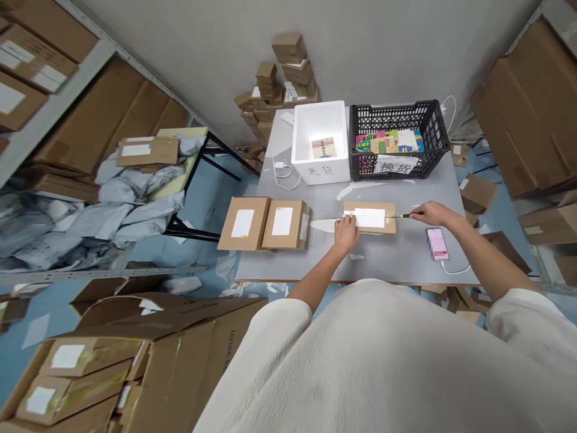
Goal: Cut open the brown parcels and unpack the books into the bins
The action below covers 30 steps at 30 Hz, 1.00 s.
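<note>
A small cardboard box [391,225] with a white label [374,218] lies flat on the grey table [406,264]. My left hand [346,233] holds down its left end, fingers bent over the label's edge. Right of the box, my right hand [430,213] is closed around a slim tool with a black and yellow handle [407,215]. The tool's thin shaft points left across the box top; its exact kind is too small to make out. Two larger labelled boxes, one cardboard box [232,231] beside another cardboard box [293,237], sit at the table's left edge.
Behind the work stand a white foam bin [322,171] and a black plastic crate [396,111] with colourful books. A charging phone [436,243] lies near my right forearm. Left are a side table [201,141] with grey parcels and a large carton [193,355] of boxes.
</note>
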Tool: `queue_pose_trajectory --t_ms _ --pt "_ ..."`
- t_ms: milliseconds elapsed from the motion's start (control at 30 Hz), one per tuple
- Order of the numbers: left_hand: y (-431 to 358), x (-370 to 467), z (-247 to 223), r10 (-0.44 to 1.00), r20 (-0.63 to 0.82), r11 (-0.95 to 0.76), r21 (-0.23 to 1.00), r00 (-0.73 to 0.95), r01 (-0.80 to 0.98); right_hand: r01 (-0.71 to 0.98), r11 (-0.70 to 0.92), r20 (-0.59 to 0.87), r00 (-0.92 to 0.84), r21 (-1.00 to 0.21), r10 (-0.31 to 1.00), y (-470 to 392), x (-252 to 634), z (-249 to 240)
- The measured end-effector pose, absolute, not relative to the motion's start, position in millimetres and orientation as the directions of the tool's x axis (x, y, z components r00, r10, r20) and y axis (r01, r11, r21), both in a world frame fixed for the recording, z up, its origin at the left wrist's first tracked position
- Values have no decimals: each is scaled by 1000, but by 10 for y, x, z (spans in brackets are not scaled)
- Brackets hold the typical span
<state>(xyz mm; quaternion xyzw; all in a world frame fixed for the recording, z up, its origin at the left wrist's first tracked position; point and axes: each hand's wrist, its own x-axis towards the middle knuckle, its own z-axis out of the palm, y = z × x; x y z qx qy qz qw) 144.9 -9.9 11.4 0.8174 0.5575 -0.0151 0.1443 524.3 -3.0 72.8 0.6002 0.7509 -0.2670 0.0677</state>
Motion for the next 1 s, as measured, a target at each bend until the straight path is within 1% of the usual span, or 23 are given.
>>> queue_pose_trajectory --t_ms 133,267,333,367,500,567,667,767,867,933,1000 --pt "-22 1511 106 899 -208 -346 204 386 916 925 90 -386 -240 -368 891 -174 5268 808" --pt "46 1602 135 891 -236 -348 194 387 917 875 4 -262 -149 -483 953 -278 5390 961" --pt "73 1683 158 866 -233 -399 210 443 892 847 -43 -212 -83 -530 974 -325 5455 1015" --pt "84 1735 169 842 -229 -441 227 488 868 835 -68 -209 -57 -545 976 -353 5474 1022" --pt "126 1983 180 701 -248 -602 297 669 741 767 -182 -320 -32 -615 947 -499 5439 881" --pt "161 2091 165 662 -268 -633 301 700 714 719 -237 -371 -31 -653 928 -589 5381 745" --pt "237 2194 127 661 -302 -628 278 687 727 658 -286 -394 -17 -696 919 -709 5314 561" --pt "298 2236 79 660 -320 -630 258 680 733 619 -296 -381 -5 -727 925 -771 5296 448" --pt "300 2243 22 659 -308 -644 240 686 727 612 -278 -366 -20 -740 930 -758 5315 385" --pt "273 2238 -17 659 -290 -653 237 694 720 636 -242 -358 -59 -733 932 -712 5343 353" --pt "238 2229 -48 660 -274 -658 239 699 714 699 -183 -351 -103 -691 931 -640 5380 328"
